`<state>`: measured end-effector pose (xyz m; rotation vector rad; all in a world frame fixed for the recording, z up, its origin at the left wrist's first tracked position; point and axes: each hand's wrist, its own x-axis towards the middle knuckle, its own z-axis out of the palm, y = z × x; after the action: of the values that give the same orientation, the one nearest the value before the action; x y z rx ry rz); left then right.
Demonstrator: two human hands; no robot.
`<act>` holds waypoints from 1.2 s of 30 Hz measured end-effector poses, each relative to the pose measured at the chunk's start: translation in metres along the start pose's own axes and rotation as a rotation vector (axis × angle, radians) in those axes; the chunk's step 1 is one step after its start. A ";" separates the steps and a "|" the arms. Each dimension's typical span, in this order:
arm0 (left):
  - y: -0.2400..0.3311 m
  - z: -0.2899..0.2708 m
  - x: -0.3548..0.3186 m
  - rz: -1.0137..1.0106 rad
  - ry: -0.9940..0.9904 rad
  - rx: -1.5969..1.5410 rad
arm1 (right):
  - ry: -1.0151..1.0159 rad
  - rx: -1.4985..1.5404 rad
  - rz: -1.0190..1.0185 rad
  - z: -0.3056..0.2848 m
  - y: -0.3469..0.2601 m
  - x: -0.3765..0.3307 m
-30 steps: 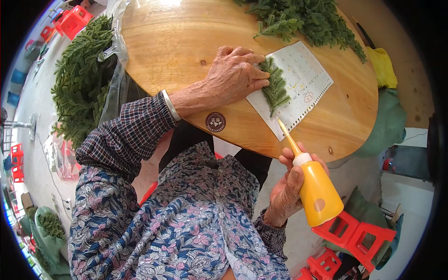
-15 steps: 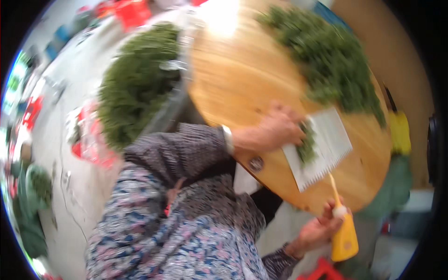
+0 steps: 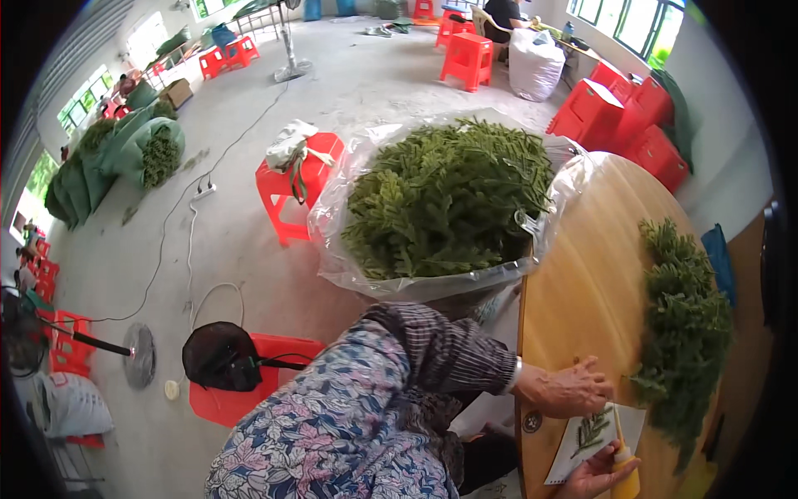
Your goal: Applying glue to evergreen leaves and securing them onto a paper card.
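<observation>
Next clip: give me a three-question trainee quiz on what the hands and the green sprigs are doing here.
1. True or false: the left hand rests on the round wooden table.
2. What does the right hand hold? A) scissors B) a yellow squeeze bottle C) a red stool
3. Fill in: the small green sprig lies on a white ____.

Key
1. True. It lies at the upper edge of the white card, beside the sprig.
2. B. The yellow squeeze bottle has its thin nozzle pointing up over the card.
3. Card. The larger pile of greenery sits further along the table, and a clear bag of greenery stands beside it.
</observation>
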<state>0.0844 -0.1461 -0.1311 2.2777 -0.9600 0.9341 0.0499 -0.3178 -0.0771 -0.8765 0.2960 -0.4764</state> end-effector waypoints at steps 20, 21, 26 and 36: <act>-0.091 -0.257 -0.188 -0.778 0.051 1.075 | 0.035 0.134 0.069 -0.055 -0.010 0.026; -0.081 -0.261 -0.189 -0.729 0.020 1.163 | -0.199 0.175 0.175 -0.068 -0.011 0.032; -0.062 -0.244 -0.130 -0.701 -0.021 0.922 | -0.201 0.236 0.116 -0.055 -0.010 0.010; -0.034 -0.069 0.001 -0.014 -0.014 -0.029 | -0.091 0.292 0.032 -0.034 -0.001 -0.017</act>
<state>0.0836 -0.0800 -0.0920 2.2666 -0.9565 0.8947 0.0203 -0.3320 -0.0964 -0.6056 0.1516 -0.4359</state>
